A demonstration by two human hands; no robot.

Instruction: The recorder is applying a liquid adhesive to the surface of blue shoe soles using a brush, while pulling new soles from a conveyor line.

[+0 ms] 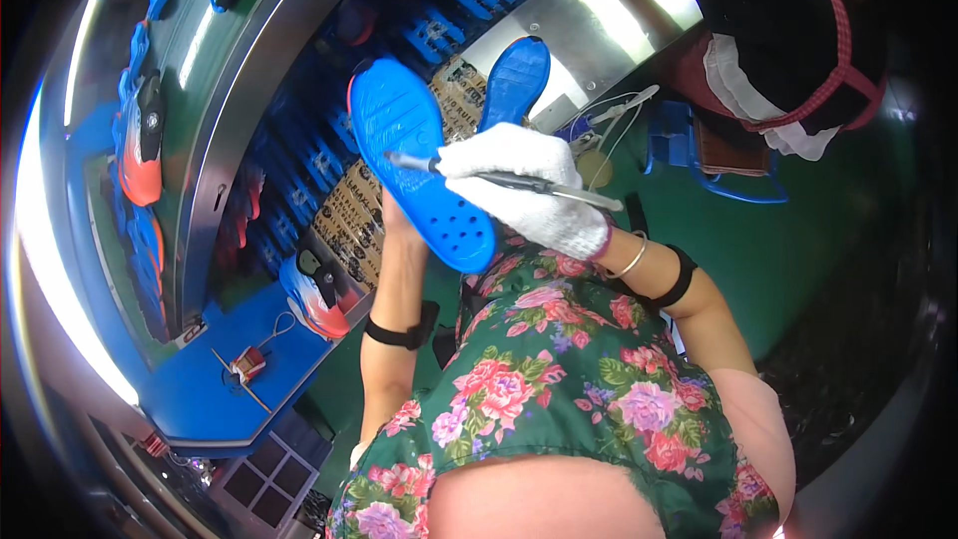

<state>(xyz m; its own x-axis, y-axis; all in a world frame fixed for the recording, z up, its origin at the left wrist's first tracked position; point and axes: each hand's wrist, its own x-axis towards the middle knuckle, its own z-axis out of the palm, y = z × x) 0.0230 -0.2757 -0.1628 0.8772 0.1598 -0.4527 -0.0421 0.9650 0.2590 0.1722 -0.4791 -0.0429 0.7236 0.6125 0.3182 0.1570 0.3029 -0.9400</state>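
Observation:
My left hand point(397, 223) comes up behind a blue shoe insole point(404, 125) and holds it tilted in front of me. Its fingers are hidden by the insole; only the wrist side shows. Several small holes pierce the insole's heel, and an orange edge shows at its upper left. My right hand point(524, 180), in a white knit glove, is closed around a slim pen-shaped tool point(499, 180) with a silver shaft and dark grip. The tool's tip is over the insole's middle; whether it touches is unclear. A second blue insole point(519, 80) is just beyond my right hand.
To the left runs a metal-edged conveyor point(215, 140) with blue and orange shoe parts. Below it, a blue table point(210, 379) bears a small brown item; an orange, white and black shoe point(314, 294) is near its edge. Another person point(768, 40) is at the right, by a blue-framed stool point(743, 155).

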